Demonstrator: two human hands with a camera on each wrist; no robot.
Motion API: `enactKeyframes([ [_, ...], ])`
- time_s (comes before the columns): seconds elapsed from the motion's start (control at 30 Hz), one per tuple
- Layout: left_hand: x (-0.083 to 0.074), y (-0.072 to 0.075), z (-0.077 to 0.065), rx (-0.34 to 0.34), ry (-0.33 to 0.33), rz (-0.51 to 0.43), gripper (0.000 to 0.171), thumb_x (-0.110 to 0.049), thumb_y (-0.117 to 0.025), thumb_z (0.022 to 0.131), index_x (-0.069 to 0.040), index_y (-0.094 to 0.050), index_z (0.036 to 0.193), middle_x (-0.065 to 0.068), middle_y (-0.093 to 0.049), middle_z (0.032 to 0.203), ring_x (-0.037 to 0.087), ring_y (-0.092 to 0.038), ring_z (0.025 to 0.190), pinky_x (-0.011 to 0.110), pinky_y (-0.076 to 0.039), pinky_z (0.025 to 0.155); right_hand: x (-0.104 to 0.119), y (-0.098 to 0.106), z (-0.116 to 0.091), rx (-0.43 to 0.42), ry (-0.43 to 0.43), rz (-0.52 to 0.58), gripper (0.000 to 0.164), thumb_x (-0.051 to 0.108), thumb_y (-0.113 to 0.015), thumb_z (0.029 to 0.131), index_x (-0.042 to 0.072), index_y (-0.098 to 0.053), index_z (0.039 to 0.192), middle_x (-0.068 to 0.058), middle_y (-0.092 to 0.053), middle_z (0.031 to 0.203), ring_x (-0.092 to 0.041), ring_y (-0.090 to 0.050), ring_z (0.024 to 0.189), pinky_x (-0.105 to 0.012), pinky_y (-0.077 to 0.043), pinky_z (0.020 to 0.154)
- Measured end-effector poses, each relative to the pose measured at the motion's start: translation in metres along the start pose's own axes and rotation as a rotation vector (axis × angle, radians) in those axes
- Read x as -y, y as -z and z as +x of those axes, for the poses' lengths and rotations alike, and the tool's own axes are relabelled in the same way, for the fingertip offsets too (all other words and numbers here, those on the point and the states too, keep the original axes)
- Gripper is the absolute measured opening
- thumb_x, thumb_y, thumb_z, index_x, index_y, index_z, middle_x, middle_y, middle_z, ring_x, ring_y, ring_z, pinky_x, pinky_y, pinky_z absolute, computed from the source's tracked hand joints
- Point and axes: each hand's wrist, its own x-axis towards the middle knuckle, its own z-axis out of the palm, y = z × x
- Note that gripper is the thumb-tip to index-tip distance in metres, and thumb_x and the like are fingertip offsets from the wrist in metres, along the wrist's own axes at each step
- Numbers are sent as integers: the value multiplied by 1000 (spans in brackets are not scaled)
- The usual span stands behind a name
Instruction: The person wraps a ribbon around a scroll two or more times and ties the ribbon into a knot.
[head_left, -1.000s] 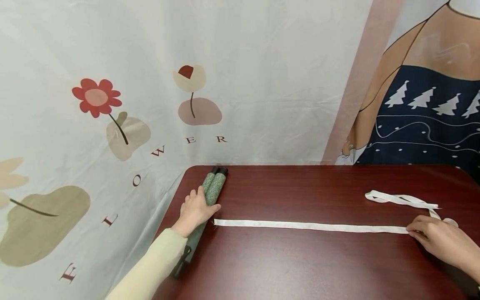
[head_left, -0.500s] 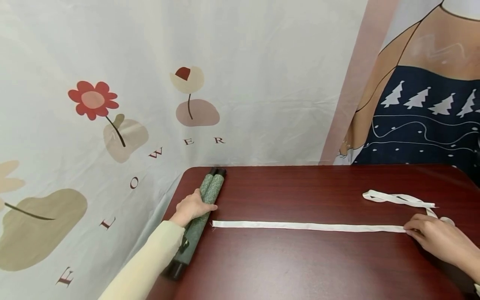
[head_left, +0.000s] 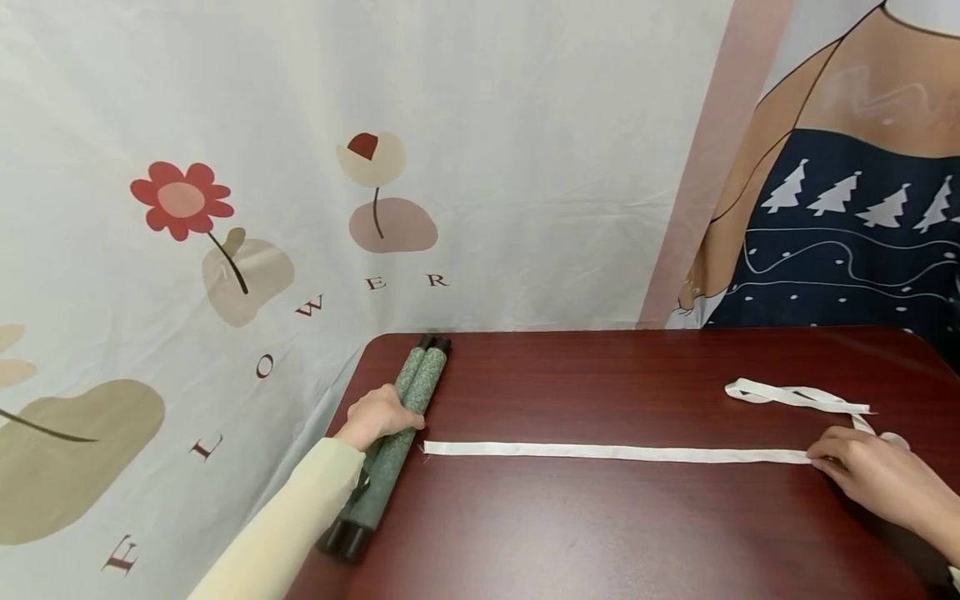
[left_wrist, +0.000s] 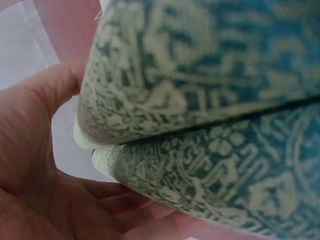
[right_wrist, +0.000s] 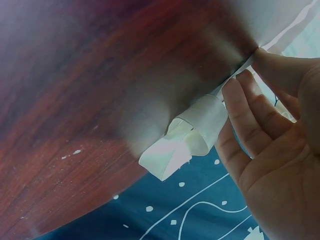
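Note:
My left hand point(head_left: 378, 414) grips a green patterned scroll point(head_left: 386, 475), a pair of rolls side by side with black ends, lying along the table's left side. In the left wrist view, thumb and fingers lie on opposite sides of the paired rolls point(left_wrist: 210, 70). A flat white ribbon point(head_left: 615, 452) runs straight across the table, its frayed left end close to the scroll. At the right, my right hand point(head_left: 885, 475) pinches this ribbon between thumb and fingertips. Beyond the pinch the ribbon point(right_wrist: 205, 125) curls in loose loops, as the right wrist view shows.
The reddish-brown table point(head_left: 600, 525) has a glossy top with rounded far corners. A pale printed curtain point(head_left: 540, 167) with flowers and letters hangs right behind it and along its left. A loose loop of the ribbon lies at the far right.
My left hand has slid slightly toward me, its spread fingers now curled over the scroll. The scroll's near end has turned into fuller view. Right hand and ribbon stay put.

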Motion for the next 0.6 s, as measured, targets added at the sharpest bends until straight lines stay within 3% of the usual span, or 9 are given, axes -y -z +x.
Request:
enactKeyframes([
  [0.37,-1,4,-3,-24,-30,14,69,-50,-73,69,0,-51,111,8,-61,90,25,-56,74,47,-44,69,-1,-1,1,3,-4,-7,15,9,-79,67,18,-70,75,3,-62,76,-18,-59,70,-38,-47,52],
  [0.6,-5,17,-10,-121,-44,-13,64,-53,-69,65,-2,-54,101,12,-61,90,28,-57,78,48,-47,65,-2,-1,0,-3,-9,-14,16,10,-79,66,19,-70,75,3,-62,77,-19,-59,71,-39,-45,51],
])
